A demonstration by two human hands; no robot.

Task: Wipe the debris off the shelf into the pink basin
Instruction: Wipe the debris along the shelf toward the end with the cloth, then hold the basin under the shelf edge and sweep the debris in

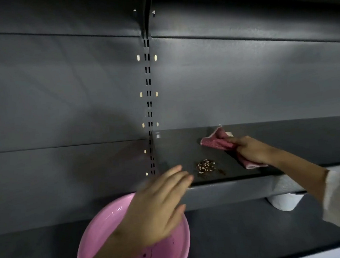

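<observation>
A small heap of brown and white debris [207, 167] lies on the dark grey shelf [291, 144], near its front edge. My right hand [250, 151] grips a pink cloth [215, 142] and rests on the shelf just right of and behind the heap. My left hand [158, 209] hovers with fingers spread at the shelf's left front corner, above the pink basin [103, 224]. The basin sits below the shelf, left of the heap, and my left hand and forearm cover part of it.
A slotted metal upright [149, 101] runs up the grey back panel at the shelf's left end. Another shelf edge hangs overhead at the top. A white rounded object [284, 202] sits under the shelf at the right.
</observation>
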